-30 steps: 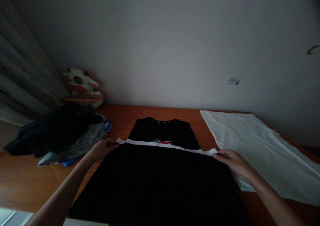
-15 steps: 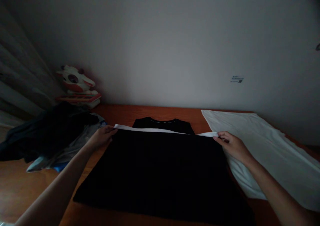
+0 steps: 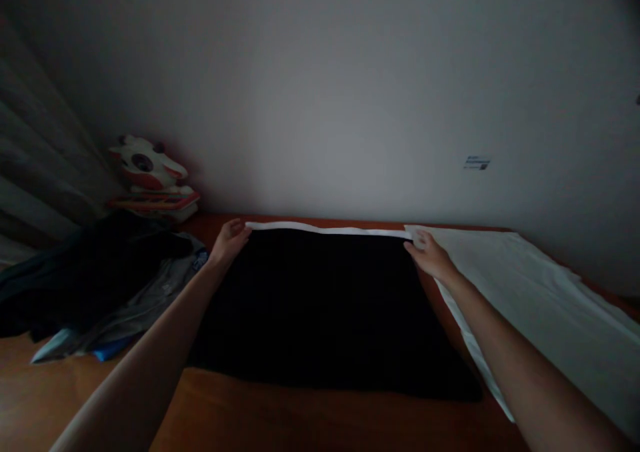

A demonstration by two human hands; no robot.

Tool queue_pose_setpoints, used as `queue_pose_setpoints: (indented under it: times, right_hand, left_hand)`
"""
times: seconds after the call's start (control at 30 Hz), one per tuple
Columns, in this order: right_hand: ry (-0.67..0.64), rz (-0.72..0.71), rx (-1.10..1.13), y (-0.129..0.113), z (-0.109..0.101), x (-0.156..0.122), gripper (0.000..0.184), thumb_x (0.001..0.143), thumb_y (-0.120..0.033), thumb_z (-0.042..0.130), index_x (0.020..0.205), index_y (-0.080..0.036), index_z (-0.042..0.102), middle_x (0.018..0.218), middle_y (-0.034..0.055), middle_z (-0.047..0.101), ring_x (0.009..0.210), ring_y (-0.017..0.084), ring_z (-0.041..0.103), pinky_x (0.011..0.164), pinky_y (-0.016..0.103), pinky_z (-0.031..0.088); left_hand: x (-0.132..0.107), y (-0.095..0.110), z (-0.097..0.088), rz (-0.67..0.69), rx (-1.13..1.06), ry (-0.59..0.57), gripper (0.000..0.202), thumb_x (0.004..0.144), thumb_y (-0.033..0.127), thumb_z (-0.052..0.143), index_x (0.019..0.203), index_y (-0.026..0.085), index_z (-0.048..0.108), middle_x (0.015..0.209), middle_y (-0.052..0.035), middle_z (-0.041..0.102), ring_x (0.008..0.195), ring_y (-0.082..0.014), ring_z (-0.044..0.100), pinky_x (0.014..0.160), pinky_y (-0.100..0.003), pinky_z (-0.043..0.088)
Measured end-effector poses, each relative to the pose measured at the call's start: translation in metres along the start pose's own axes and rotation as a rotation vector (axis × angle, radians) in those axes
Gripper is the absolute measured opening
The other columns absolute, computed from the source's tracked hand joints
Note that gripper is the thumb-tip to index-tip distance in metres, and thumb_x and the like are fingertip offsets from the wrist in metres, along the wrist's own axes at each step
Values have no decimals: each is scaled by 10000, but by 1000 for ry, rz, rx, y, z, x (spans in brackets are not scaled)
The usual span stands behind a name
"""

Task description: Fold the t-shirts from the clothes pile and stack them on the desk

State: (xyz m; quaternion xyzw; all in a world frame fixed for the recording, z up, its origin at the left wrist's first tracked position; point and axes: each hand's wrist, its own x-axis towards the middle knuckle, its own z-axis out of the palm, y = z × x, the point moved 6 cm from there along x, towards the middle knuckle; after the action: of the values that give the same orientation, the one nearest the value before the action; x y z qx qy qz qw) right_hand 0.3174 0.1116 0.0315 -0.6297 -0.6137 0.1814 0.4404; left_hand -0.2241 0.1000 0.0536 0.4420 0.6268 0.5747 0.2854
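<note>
A black shirt [image 3: 320, 305] with a white band along its far edge lies folded across the wooden surface in front of me. My left hand [image 3: 231, 239] pinches the far left corner of that edge. At the far right corner, my right hand [image 3: 426, 251] grips the band between thumb and fingers. The edge is stretched nearly straight between both hands. The neckline of the shirt is hidden beneath the folded part.
To the right, a white cloth garment [image 3: 520, 292] is spread flat. A heap of dark and grey clothes [image 3: 115, 265] lies on the left. Behind it, a cow-shaped toy [image 3: 150, 165] stands by the wall. The wooden tabletop [image 3: 280, 419] shows in front.
Both hands have moved away from me toward the wall, carrying the white-banded edge with them. The black shirt's neckline is now covered, and its near edge has shifted farther off.
</note>
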Motion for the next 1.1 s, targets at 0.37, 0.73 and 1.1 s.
queue_pose_setpoints:
  times: [0.37,0.73,1.1]
  right_hand:
    - [-286,-201,-581,-6,46,-134,682,986,-634,302,1509,-225,454,1599,150,410,1485,332,359,1204,586,266]
    - [-370,-129,-897,-42,19,-175,499,954,-345,415,1336,-99,620,1456,230,558,1357,388,512,1135,644,302]
    - [-459,-314,-567,-123,142,-129,515,997,-267,434,1494,-138,468,1592,180,412,1482,292,366,1188,527,294]
  left_hand:
    - [-151,-43,37,573,1002,-481,648,993,592,396,1498,194,481,1627,-176,349,1508,-369,308,1199,-613,271]
    - [-206,-30,5,567,1207,-498,670,982,643,366,1493,230,500,1601,-132,416,1494,-361,343,1207,-630,231]
    - [-159,9,160,517,1116,-570,571,1043,398,329,1509,83,428,1632,-201,323,1505,-364,313,1193,-535,315]
